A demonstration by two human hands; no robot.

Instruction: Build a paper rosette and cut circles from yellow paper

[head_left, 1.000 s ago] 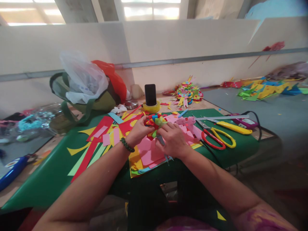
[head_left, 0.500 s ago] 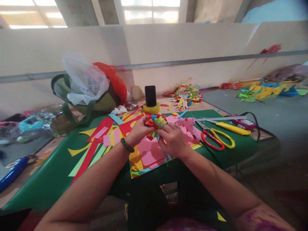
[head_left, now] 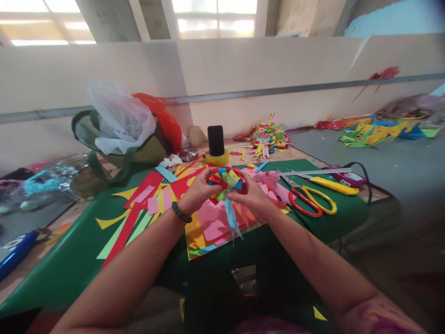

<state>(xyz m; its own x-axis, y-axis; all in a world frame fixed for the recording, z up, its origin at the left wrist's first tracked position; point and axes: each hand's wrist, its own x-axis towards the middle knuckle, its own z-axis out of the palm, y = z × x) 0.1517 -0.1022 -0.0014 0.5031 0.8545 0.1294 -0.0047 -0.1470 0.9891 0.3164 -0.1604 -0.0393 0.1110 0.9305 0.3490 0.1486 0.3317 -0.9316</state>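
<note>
A paper rosette [head_left: 229, 177] of red, yellow, blue and green folded strips is held up between both hands. Light blue paper tails [head_left: 232, 218] hang from it over the sheets below. My left hand [head_left: 199, 191], with a dark bead bracelet at the wrist, grips its left side with thumb and fingers. On the opposite side, my right hand [head_left: 255, 195] is closed on the rosette, thumb at its lower edge. Pink paper sheets [head_left: 212, 225] lie under the hands. Just right of my right hand lies a pink glue gun [head_left: 278, 188].
Scissors [head_left: 310, 204] with red and yellow handles and a yellow cutter [head_left: 334, 184] lie right. Cut paper strips [head_left: 130, 227] spread left. Behind are a phone [head_left: 216, 140] upright at a yellow roll [head_left: 222, 159], a green bag [head_left: 142, 155] and piled paper rosettes [head_left: 267, 139].
My right hand has shifted from the rosette's front to its right side, uncovering more of it. The light blue tails now hang down in plain view.
</note>
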